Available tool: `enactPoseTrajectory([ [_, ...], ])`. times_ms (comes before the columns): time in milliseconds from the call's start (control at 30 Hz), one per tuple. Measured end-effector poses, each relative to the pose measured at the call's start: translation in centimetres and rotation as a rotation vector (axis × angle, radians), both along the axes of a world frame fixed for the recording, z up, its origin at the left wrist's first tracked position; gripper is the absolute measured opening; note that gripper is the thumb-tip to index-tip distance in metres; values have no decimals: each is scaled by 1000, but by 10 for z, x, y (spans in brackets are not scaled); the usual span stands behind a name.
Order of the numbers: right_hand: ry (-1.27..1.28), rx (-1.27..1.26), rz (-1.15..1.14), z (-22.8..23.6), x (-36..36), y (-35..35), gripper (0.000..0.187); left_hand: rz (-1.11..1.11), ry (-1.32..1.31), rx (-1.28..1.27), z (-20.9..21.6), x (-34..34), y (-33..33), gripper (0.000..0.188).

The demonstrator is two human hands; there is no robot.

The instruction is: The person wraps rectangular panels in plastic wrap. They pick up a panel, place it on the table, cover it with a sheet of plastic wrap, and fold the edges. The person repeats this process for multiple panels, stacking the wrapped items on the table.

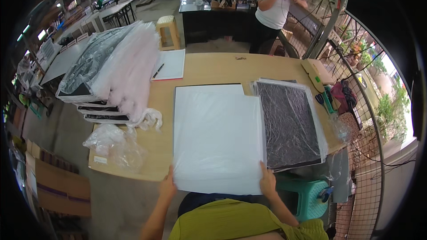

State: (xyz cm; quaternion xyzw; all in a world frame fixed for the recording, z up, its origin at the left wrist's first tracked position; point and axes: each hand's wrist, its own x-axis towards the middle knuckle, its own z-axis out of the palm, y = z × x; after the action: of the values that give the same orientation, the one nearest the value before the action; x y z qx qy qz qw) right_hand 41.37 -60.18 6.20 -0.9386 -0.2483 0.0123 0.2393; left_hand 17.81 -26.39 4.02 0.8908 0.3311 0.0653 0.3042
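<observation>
A large flat white sheet [218, 138] lies at the front middle of the table, in what looks like clear plastic. It has a stepped upper right corner, and a thin dark edge shows behind its top. My left hand [167, 183] grips its lower left edge. On the lower right edge, my right hand [267, 181] holds it in the same way. The sheet's front end reaches past the table toward my body. Just right of it is a pile of dark panels [289, 122] in clear, wrinkled plastic. My thumbs and fingertips are partly hidden at the edges.
A tall stack of plastic-wrapped panels [109, 69] overhangs the wooden table [209, 66] at left, with crumpled plastic [113, 140] before it. A pen [158, 70] lies on a notepad [173, 62]. At right stand a teal stool [307, 198] and wire mesh [369, 151]. A person [271, 13] stands beyond.
</observation>
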Motion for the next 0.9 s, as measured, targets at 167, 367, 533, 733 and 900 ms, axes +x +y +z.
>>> enactPoseTrajectory([
  [167, 374, 399, -216, -6, -52, -17, 55, -115, 134, -90, 2, -37, -15, 67],
  [367, -16, 542, -128, 37, -5, -22, 41, -374, -197, 17, 6, -23, -54, 54],
  [533, -326, 209, -333, 35, 111, -169, 48, -625, -416, -68, 16, 145, -120, 40],
  [733, -298, 91, -331, 21, 208, -275, 47, -800, -229, -153, 7, 253, -203, 36],
  [900, 49, 141, -541, -20, 244, -310, 53, -857, 198, -202, 62, 249, -194, 48],
])
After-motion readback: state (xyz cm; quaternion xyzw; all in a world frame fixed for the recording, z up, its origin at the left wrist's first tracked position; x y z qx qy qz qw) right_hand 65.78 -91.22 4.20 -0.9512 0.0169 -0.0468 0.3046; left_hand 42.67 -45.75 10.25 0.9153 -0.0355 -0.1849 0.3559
